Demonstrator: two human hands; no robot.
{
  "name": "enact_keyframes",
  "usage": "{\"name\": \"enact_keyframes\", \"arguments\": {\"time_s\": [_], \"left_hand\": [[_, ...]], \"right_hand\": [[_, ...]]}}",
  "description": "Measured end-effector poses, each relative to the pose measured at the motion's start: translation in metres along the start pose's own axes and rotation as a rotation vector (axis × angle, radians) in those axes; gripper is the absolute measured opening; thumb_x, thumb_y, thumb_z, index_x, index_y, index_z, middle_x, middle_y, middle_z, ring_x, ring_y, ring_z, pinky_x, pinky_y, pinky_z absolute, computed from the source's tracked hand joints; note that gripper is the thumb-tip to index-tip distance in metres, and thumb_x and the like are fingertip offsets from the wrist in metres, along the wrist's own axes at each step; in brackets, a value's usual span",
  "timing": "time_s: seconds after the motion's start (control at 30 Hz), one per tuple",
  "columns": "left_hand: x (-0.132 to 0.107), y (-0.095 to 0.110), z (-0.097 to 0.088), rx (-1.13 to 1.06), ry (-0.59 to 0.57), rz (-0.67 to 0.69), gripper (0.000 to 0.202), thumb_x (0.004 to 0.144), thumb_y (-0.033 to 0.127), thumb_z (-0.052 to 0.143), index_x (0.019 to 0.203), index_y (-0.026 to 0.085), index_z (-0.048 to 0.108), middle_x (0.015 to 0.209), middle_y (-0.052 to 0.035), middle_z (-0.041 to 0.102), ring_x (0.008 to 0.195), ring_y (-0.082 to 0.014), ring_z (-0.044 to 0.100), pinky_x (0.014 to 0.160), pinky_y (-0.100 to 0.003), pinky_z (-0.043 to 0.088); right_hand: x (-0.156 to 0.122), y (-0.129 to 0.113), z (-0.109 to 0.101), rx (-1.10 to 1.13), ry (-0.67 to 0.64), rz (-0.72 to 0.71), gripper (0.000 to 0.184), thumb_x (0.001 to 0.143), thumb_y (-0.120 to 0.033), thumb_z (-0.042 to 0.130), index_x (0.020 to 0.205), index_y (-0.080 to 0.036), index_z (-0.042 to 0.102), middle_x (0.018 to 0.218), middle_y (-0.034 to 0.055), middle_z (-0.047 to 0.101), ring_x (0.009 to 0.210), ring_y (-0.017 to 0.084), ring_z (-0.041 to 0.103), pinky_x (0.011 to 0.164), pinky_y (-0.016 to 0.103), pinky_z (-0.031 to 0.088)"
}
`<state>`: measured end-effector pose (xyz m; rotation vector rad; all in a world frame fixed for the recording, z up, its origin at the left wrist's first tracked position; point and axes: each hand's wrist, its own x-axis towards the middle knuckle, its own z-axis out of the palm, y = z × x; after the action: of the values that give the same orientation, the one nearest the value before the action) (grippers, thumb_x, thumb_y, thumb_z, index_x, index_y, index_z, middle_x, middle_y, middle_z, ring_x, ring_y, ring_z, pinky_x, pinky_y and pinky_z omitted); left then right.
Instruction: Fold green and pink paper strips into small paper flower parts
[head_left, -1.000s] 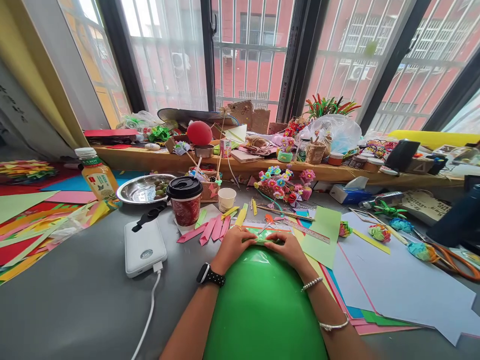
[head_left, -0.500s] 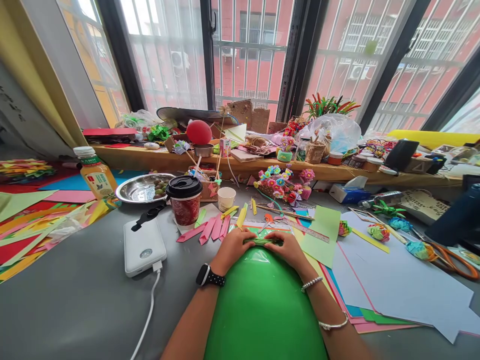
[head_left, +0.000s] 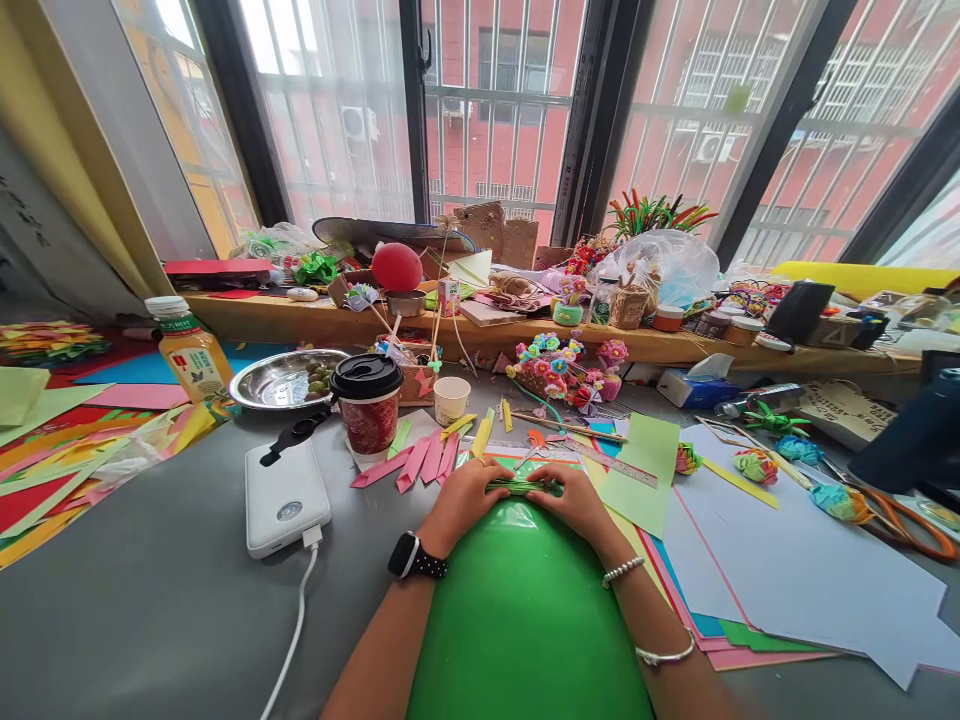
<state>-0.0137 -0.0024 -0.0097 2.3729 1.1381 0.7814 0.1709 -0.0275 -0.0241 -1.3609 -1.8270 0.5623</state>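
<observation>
Between my two hands is a narrow piece of folded green paper [head_left: 517,486], its layers pressed together lengthwise. My left hand [head_left: 469,500] pinches the left end, a black watch on that wrist. At the right end, my right hand [head_left: 574,500] is closed on the same paper, thumb and fingertips together. A large, glossy, rounded green surface [head_left: 529,610] lies between my forearms, just below the paper. Folded pink paper pieces [head_left: 427,460] lie left of my left hand. Beyond my fingers are orange-handled scissors [head_left: 535,440] and a clear ruler [head_left: 619,462].
A lidded red cup [head_left: 367,415], white power bank [head_left: 286,497] and metal bowl [head_left: 255,390] stand to the left. On the right lie white paper sheets [head_left: 795,550], paper flowers and large scissors [head_left: 911,525]. A crowded ledge [head_left: 315,318] runs under the windows.
My hands stay at the folded paper, with only slight finger movement. The view has shifted very slightly.
</observation>
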Motion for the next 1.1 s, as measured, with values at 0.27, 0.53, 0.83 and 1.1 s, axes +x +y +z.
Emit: {"name": "enact_keyframes", "arguments": {"time_s": [0.27, 0.53, 0.83, 1.1], "left_hand": [[-0.0006, 0.0014, -0.0009, 0.059, -0.014, -0.004, 0.019, 0.072, 0.02, 0.056, 0.09, 0.02, 0.064, 0.092, -0.0055, 0.063, 0.087, -0.0203, 0.056, 0.077, -0.028, 0.041], [-0.0013, -0.0025, 0.0, 0.09, -0.022, 0.005, 0.028, 0.071, 0.019, 0.056, 0.099, 0.021, 0.057, 0.102, -0.0045, 0.059, 0.094, -0.02, 0.054, 0.08, -0.029, 0.04], [-0.0029, 0.0002, -0.0011, 0.15, -0.015, 0.027, 0.014, 0.071, 0.02, 0.056, 0.085, 0.021, 0.053, 0.09, -0.0018, 0.06, 0.084, -0.0184, 0.054, 0.072, -0.027, 0.041], [-0.0016, -0.0033, 0.0006, 0.154, 0.004, 0.014, 0.018, 0.071, 0.022, 0.057, 0.088, 0.02, 0.051, 0.088, -0.002, 0.059, 0.082, -0.0181, 0.055, 0.07, -0.027, 0.041]], "right_hand": [[0.0002, -0.0012, 0.0005, -0.038, 0.004, -0.037, 0.014, 0.065, -0.022, 0.063, 0.079, -0.02, 0.064, 0.081, 0.0039, 0.066, 0.078, 0.02, 0.058, 0.072, 0.032, 0.044], [0.0001, -0.0009, 0.0012, -0.072, 0.009, -0.035, 0.018, 0.065, -0.02, 0.064, 0.082, -0.018, 0.063, 0.086, 0.0056, 0.066, 0.083, 0.021, 0.057, 0.076, 0.034, 0.043], [0.0005, 0.0012, 0.0015, -0.088, 0.006, -0.041, 0.02, 0.064, -0.02, 0.064, 0.084, -0.017, 0.063, 0.087, 0.0057, 0.066, 0.084, 0.021, 0.057, 0.076, 0.033, 0.043], [0.0004, 0.0029, 0.001, -0.073, -0.008, -0.053, 0.02, 0.065, -0.023, 0.064, 0.085, -0.019, 0.063, 0.089, 0.0054, 0.066, 0.086, 0.021, 0.057, 0.079, 0.035, 0.043]]}}
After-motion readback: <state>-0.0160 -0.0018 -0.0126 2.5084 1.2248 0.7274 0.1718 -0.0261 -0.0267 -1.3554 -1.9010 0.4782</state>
